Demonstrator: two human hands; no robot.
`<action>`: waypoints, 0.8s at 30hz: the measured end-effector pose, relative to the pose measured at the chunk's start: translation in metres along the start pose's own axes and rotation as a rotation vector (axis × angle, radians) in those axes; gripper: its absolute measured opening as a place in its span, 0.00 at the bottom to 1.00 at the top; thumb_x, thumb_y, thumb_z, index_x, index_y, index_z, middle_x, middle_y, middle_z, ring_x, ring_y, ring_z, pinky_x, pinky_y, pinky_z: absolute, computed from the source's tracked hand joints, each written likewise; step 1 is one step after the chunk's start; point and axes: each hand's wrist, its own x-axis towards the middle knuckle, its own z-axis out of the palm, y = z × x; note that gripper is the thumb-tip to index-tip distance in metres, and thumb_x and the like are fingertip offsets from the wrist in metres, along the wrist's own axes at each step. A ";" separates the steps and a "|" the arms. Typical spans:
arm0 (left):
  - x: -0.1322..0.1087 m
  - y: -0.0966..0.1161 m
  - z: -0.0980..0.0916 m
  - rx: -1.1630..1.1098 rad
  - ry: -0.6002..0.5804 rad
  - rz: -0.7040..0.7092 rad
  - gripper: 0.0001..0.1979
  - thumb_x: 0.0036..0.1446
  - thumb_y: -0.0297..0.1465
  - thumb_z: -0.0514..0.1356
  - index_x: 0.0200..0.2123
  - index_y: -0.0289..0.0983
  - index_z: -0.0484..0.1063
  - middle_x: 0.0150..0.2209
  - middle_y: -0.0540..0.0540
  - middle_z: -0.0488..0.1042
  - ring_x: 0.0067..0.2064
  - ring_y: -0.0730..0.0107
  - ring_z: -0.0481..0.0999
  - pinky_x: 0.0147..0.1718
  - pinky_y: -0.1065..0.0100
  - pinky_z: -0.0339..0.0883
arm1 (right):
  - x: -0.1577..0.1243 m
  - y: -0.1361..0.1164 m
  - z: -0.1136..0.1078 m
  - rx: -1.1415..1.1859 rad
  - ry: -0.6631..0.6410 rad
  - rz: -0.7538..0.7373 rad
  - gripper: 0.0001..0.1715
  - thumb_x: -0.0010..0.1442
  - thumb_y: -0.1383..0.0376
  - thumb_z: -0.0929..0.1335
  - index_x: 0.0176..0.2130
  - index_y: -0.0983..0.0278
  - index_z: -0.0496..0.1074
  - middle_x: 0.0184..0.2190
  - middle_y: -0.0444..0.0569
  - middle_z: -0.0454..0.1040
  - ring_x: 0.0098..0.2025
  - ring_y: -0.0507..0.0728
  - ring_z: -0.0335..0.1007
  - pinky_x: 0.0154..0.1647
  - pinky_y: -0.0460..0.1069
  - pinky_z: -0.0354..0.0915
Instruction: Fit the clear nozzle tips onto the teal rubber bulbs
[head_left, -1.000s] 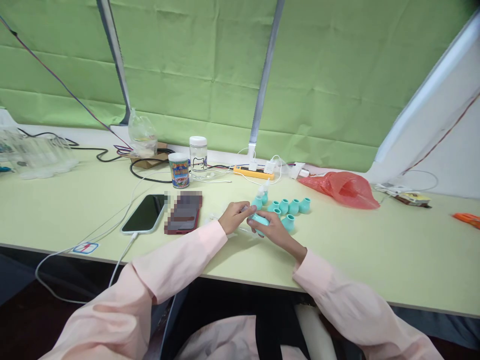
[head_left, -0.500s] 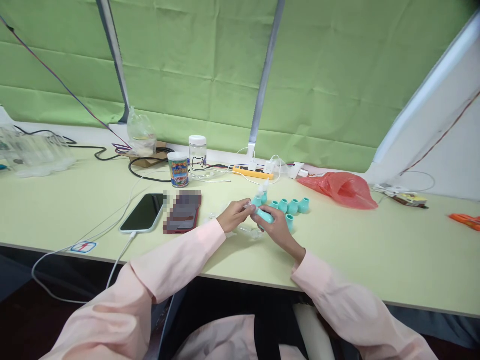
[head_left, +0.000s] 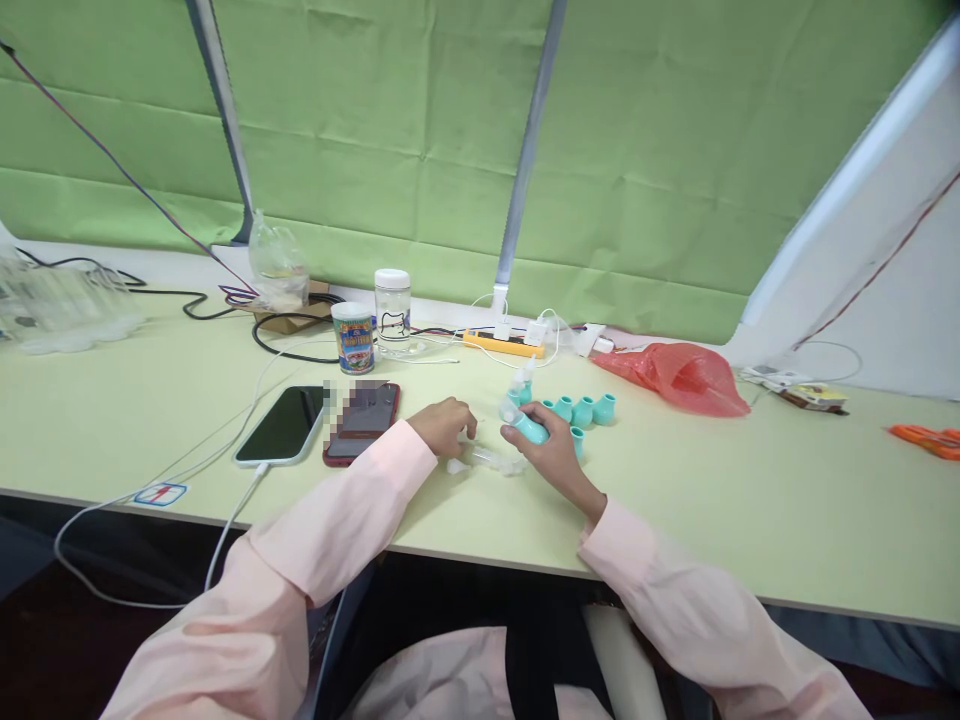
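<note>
My right hand [head_left: 551, 445] is closed around a teal squeeze bulb [head_left: 531, 428], which has a translucent fitting [head_left: 508, 410] at its upper left end. To its left, my left hand [head_left: 444, 428] reaches low over the table with bent fingers, apart from the bulb. Its fingertips are beside several clear plastic tube-like parts [head_left: 491, 460]; contact with them is hard to make out. Several more teal bulbs [head_left: 583, 410] stand behind my right hand, mouths upward. Two bulbs at the left of that group carry translucent tips [head_left: 529, 370].
Two phones, one white-edged [head_left: 281, 425] and one red-edged [head_left: 363, 422], lie left of my hands. Behind them stand a printed cup [head_left: 353, 340] and a white-lidded jar [head_left: 393, 310]. A yellow power strip [head_left: 504, 345], a red plastic bag [head_left: 686, 378] and orange-handled scissors [head_left: 926, 440] lie further right.
My left hand has let go at the bulb's end and moved left and down to the clear parts. My right hand keeps the bulb, whose translucent fitting now shows.
</note>
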 end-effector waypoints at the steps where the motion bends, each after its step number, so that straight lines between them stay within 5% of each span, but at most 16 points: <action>1: 0.001 0.000 0.002 0.019 -0.024 -0.011 0.14 0.37 0.27 0.56 0.33 0.37 0.71 0.31 0.44 0.69 0.36 0.64 0.66 0.31 0.70 0.59 | 0.000 0.000 0.000 -0.002 -0.015 0.001 0.10 0.45 0.60 0.65 0.28 0.64 0.63 0.23 0.42 0.62 0.27 0.50 0.59 0.29 0.45 0.57; 11: 0.008 0.006 0.014 0.091 0.114 -0.180 0.09 0.42 0.27 0.54 0.28 0.32 0.70 0.29 0.40 0.70 0.32 0.62 0.69 0.28 0.68 0.60 | -0.003 0.000 0.000 0.034 -0.202 0.009 0.11 0.50 0.60 0.62 0.30 0.65 0.65 0.25 0.45 0.67 0.28 0.52 0.62 0.32 0.46 0.58; 17: 0.005 0.015 -0.005 -0.770 0.563 -0.171 0.11 0.44 0.35 0.56 0.28 0.32 0.68 0.20 0.48 0.67 0.22 0.74 0.66 0.22 0.72 0.61 | -0.003 0.003 0.002 -0.014 -0.184 0.043 0.10 0.51 0.60 0.61 0.31 0.64 0.64 0.24 0.44 0.67 0.26 0.51 0.62 0.31 0.46 0.58; 20: 0.004 0.019 -0.011 -1.156 0.546 -0.155 0.13 0.42 0.37 0.58 0.27 0.30 0.68 0.20 0.48 0.68 0.21 0.77 0.66 0.19 0.74 0.61 | -0.003 0.004 0.003 -0.042 -0.166 0.047 0.10 0.52 0.60 0.60 0.31 0.64 0.63 0.24 0.44 0.66 0.25 0.51 0.61 0.30 0.46 0.58; 24: 0.003 0.022 -0.011 -1.341 0.438 -0.194 0.14 0.40 0.36 0.60 0.26 0.30 0.69 0.19 0.49 0.67 0.22 0.78 0.66 0.21 0.74 0.64 | -0.004 0.004 0.002 -0.054 -0.162 0.012 0.12 0.53 0.59 0.59 0.30 0.64 0.63 0.22 0.43 0.66 0.24 0.51 0.61 0.28 0.46 0.57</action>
